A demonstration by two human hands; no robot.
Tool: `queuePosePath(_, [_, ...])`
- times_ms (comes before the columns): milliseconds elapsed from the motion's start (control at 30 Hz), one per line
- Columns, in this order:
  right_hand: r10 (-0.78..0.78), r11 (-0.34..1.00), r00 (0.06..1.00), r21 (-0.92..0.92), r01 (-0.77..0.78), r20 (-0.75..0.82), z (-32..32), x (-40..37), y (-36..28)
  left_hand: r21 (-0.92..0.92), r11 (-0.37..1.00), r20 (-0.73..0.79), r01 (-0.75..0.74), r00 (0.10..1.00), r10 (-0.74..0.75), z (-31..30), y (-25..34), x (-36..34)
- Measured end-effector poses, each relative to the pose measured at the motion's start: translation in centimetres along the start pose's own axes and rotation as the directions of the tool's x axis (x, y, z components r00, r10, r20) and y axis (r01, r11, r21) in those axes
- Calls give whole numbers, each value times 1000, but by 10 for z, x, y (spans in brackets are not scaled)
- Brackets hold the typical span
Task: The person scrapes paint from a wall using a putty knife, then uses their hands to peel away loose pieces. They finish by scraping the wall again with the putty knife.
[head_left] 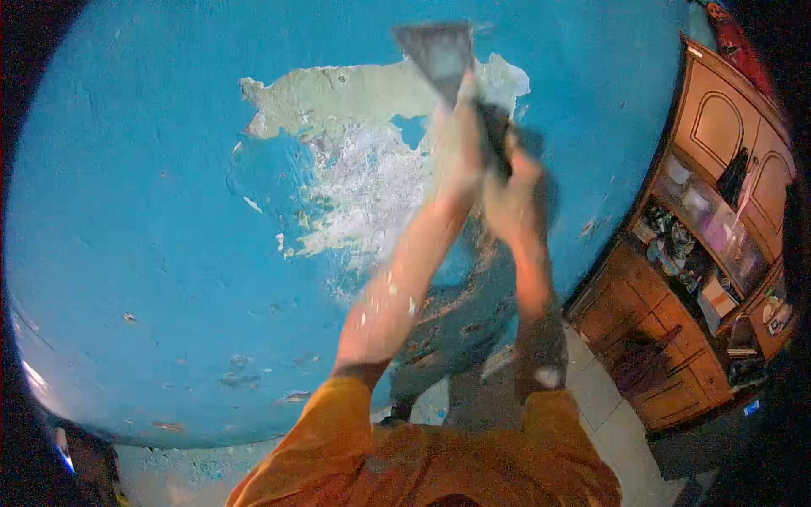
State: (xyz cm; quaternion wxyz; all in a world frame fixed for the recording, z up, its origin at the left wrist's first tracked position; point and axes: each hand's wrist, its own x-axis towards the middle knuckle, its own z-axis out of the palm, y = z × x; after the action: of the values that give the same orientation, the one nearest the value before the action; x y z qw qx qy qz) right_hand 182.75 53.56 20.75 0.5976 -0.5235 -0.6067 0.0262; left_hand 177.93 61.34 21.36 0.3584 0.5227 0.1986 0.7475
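A paint scraper (441,57) with a wide, dull metal blade and a dark handle lies against the blue wall (152,211), its blade edge pointing up. My right hand (514,196) is closed round the lower handle. Higher up, my left hand (458,152) grips the scraper near the base of the blade, one finger reaching along the metal. Both hands and the tool are blurred by motion. Around and left of them, blue paint is gone from a ragged patch (363,169) showing pale green and white layers. Light flakes cling to my left forearm.
On the right stands a wooden cabinet (650,338) with arched doors and shelves crowded with small items. Pale floor tiles (612,422) run between wall and cabinet. Low on the wall are several chipped spots (241,372).
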Motion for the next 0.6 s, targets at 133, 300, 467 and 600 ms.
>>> queuePosePath(133, [-65,997,993,48,60,101,-5,-21,15,-222,957,91,186,981,-170,-3,20,-17])
queuePosePath(300, [-151,983,987,-92,156,53,7,-21,13,-277,912,110,304,952,-284,-16,23,-14])
queuePosePath(467, [-282,959,957,33,281,65,20,-40,28,284,940,181,-189,973,141,-45,-18,-29])
queuePosePath(600, [-289,933,953,251,259,89,63,-128,87,-121,786,413,606,751,-515,-108,-7,-95])
